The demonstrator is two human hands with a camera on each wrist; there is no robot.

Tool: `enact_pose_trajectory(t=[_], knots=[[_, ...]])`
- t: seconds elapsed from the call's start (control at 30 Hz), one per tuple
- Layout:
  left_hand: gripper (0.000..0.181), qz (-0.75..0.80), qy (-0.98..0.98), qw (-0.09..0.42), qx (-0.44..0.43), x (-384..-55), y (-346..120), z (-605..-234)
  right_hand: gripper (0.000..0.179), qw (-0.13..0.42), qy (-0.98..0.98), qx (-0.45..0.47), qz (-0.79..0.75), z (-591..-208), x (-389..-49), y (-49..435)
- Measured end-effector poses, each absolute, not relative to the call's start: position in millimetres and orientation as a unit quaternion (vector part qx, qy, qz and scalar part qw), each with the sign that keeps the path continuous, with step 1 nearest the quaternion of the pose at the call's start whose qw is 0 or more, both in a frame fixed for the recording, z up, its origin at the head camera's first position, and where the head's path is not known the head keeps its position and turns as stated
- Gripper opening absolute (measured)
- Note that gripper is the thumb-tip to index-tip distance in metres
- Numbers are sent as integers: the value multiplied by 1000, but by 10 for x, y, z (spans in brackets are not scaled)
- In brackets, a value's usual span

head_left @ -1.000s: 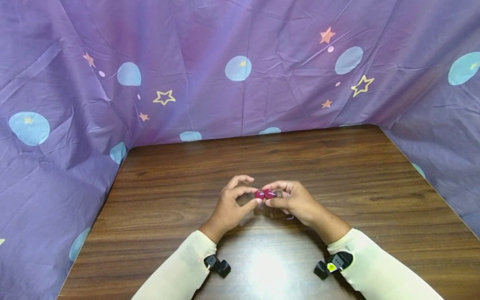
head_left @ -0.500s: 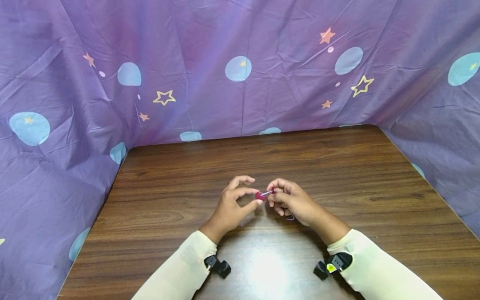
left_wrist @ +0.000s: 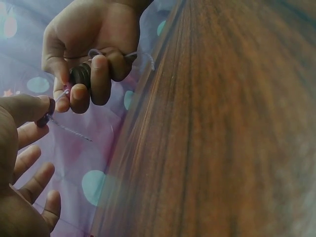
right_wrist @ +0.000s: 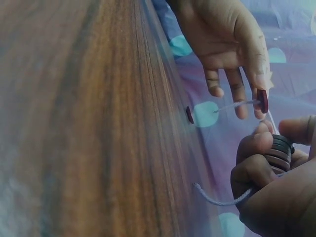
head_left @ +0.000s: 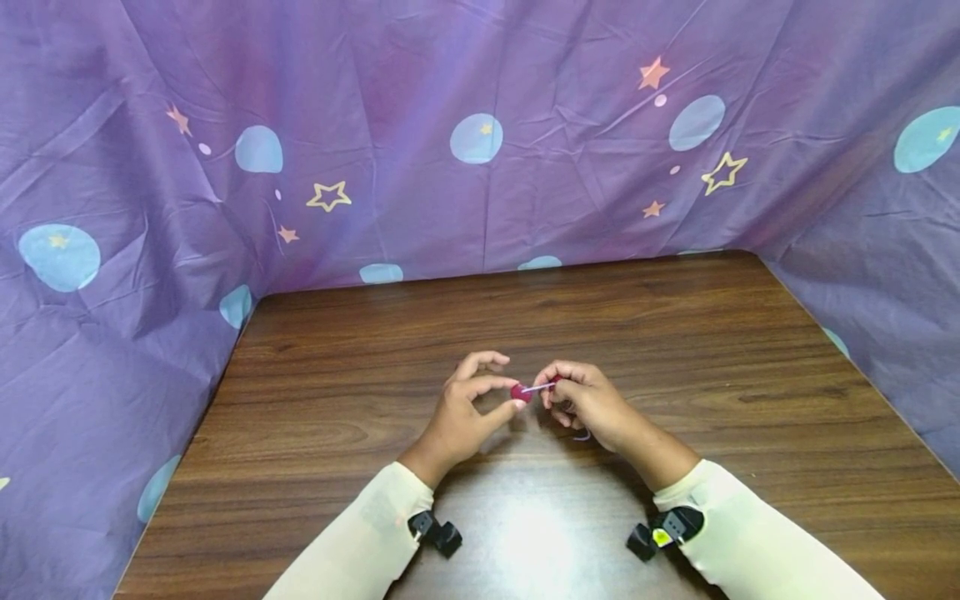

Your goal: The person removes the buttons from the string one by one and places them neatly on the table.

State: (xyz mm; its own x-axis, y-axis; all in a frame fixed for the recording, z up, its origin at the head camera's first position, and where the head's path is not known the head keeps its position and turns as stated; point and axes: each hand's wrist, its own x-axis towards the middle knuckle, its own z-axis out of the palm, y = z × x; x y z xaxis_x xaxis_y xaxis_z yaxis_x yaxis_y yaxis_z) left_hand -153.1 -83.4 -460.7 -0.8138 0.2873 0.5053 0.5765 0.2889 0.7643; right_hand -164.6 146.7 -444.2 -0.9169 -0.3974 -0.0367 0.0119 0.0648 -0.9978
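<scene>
Between thumb and index finger, my left hand (head_left: 461, 408) pinches a red round button (head_left: 521, 392) by its edge, the other fingers spread. A pale lilac string (head_left: 538, 387) runs taut from that button to my right hand (head_left: 592, 408). The right thumb and fingers curl round a stack of dark brown discs (right_wrist: 279, 154), seen in the right wrist view. At the right fingertips a second red button (head_left: 556, 381) shows, mostly covered. A loose string tail (right_wrist: 217, 201) hangs below the right hand; another short end (left_wrist: 71, 132) trails from the left button in the left wrist view.
Both hands are over the middle of a brown wood-grain table (head_left: 360, 333). A purple curtain (head_left: 420, 200) with stars and blue dots hangs behind it and along both sides. Glare (head_left: 532, 542) brightens the near part of the tabletop.
The right hand has drawn the second red button away from the left one, rightward, so a length of string shows between them. The left hand has stayed in place.
</scene>
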Motion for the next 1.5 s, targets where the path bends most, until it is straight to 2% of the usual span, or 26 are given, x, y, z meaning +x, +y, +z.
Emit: enact_pose_trajectory(t=[0.2,0.53,0.83,1.3,1.5], knots=[[25,-540,-781,141,-279,-1529,-826,-4615,27,130,716,-133,-673,-4437,-1631,1480],[22,-545,-776,140,-285,-1547,-841,-4631,24,127,750,-110,-640,-4436,-1643,1466],[26,-550,-773,152,-277,-1584,-886,-4667,24,99,770,-110,-620,-4435,-1646,1466],[24,-554,-775,167,-255,-1672,-950,-4707,24,86,764,-98,-632,-4437,-1655,1479],[26,-551,-786,156,-234,-1703,-974,-4719,27,84,764,-102,-631,-4432,-1667,1478]])
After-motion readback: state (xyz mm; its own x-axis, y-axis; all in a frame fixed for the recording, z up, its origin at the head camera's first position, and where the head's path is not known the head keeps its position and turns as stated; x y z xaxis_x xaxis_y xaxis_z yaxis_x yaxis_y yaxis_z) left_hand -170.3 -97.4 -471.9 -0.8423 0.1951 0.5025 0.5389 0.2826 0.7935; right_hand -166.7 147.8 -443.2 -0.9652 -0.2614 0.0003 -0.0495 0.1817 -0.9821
